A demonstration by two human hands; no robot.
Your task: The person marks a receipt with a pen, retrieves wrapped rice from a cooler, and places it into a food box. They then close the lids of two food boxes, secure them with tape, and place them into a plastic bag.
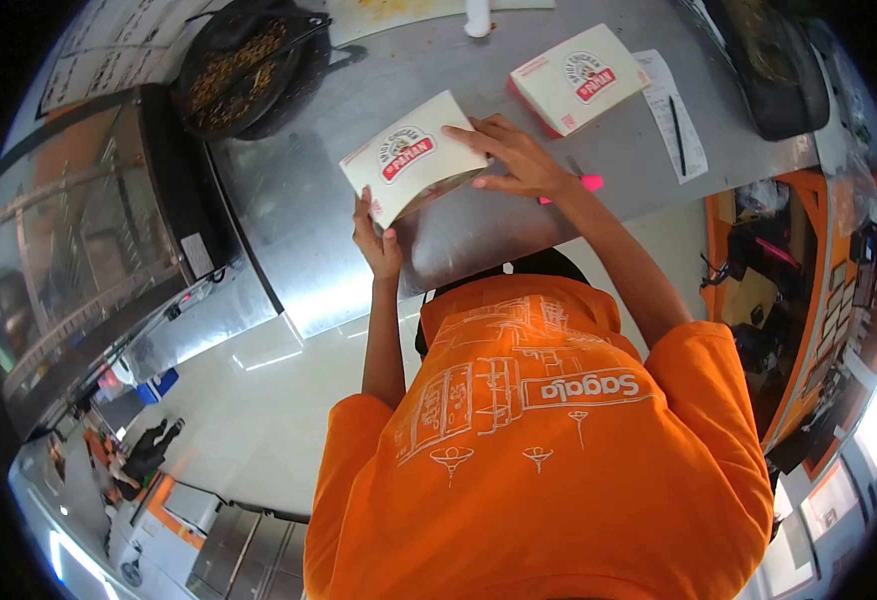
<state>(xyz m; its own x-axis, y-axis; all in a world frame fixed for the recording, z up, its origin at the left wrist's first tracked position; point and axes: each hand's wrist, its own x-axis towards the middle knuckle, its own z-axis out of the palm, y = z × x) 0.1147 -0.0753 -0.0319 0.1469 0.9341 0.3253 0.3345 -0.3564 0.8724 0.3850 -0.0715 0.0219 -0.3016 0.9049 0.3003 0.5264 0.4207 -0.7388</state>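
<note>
Grip is closed on both sides of 1 white carton (399, 145): the left hand (377, 245) pinches its near-left corner, thumb at the near edge, and the right hand (519, 163) lays fingers on the top at the right end, thumb by the lower edge. The carton is held tilted over the steel bench (294, 210); whether its base touches the metal, I cannot tell. Its near edge bows, with a dark gap beneath.

Squeezing harder from the 2 ends could, I judge, crease the card or widen that gap; if the lid is not fastened, tilting it further could let anything inside slip out. Under the right wrist, a bright pink object (591, 183) could get knocked by a low sweep of the arm.

Farther off, a 2nd carton (581, 78) lies closed beside a paper slip (694, 150) with 1 dark pen (678, 135) on it. Beyond, at far left, sits a dark pan (244, 75) of browned bits.
</note>
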